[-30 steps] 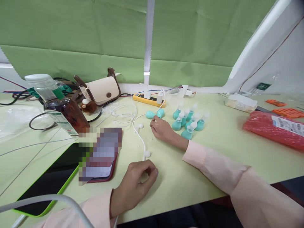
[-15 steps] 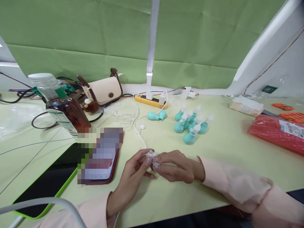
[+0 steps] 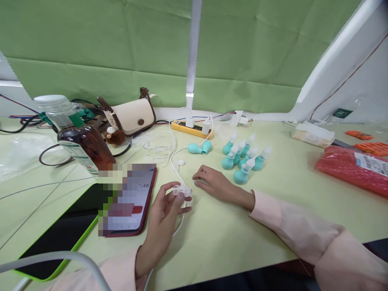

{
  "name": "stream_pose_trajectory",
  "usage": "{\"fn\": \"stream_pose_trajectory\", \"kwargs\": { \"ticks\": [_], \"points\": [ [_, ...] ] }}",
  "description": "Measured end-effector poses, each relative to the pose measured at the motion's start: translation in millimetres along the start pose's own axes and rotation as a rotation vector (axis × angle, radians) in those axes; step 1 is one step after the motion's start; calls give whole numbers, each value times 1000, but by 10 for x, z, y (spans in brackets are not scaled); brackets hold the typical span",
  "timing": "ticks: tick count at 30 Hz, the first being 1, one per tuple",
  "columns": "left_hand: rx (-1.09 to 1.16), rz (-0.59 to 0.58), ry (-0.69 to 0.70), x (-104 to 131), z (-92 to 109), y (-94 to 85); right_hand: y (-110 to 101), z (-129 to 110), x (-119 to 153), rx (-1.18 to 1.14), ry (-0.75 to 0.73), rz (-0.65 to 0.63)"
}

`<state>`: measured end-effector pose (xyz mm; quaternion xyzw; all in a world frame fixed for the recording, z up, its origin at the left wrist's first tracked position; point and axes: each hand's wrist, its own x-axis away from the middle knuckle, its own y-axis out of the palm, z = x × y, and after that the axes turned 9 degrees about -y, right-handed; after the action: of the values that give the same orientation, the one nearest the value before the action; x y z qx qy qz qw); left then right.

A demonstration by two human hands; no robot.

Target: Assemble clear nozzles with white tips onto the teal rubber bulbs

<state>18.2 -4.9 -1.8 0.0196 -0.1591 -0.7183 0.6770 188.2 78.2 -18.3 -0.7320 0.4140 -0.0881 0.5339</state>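
Observation:
My left hand (image 3: 168, 208) is closed on a small clear plastic piece (image 3: 182, 190), pinched between thumb and fingers above the table. Part of the piece is behind the fingertips, and its exact kind does not show. My right hand (image 3: 214, 184) is apart from it, low over the table, fingers stretched forward and slightly bent, with nothing visible in them. Beyond the right hand stand several turquoise squeeze bulbs (image 3: 241, 176) with translucent nozzles. Two turquoise bulbs without visible nozzles (image 3: 194, 148) lie farther back. A small white piece (image 3: 181, 162) rests beside a white cable (image 3: 178, 173).
Left of my hands lie a red-cased phone (image 3: 142, 218) and a green-edged phone (image 3: 60, 230). Behind them are a dark bottle (image 3: 87, 147), a cream handbag (image 3: 133, 115) and a yellow power strip (image 3: 178, 127). A red plastic package (image 3: 339, 161) lies at the right.
My hands have come apart. My right hand has let go of the clear plastic and moved forward; my left hand keeps the piece and has shifted slightly left.

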Motion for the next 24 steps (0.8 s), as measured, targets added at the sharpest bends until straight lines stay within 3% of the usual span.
{"fn": "stream_pose_trajectory", "kwargs": {
  "ticks": [5, 10, 13, 17, 24],
  "points": [
    [-24, -67, -46, 0, -13, -22, -16, -93, 40, -165, 57, 98],
    [-49, -181, -96, 3, -31, -25, -91, -306, 170, -930, 300, 241],
    [-62, -233, -112, 18, -17, -4, -105, -415, 251, -1153, 345, 263],
    [-92, -269, -117, 45, 6, 11, -104, -496, 305, -1150, 360, 284],
    [-83, -273, -87, 46, 10, 4, -98, -520, 322, -980, 163, 335]
  ]
}}
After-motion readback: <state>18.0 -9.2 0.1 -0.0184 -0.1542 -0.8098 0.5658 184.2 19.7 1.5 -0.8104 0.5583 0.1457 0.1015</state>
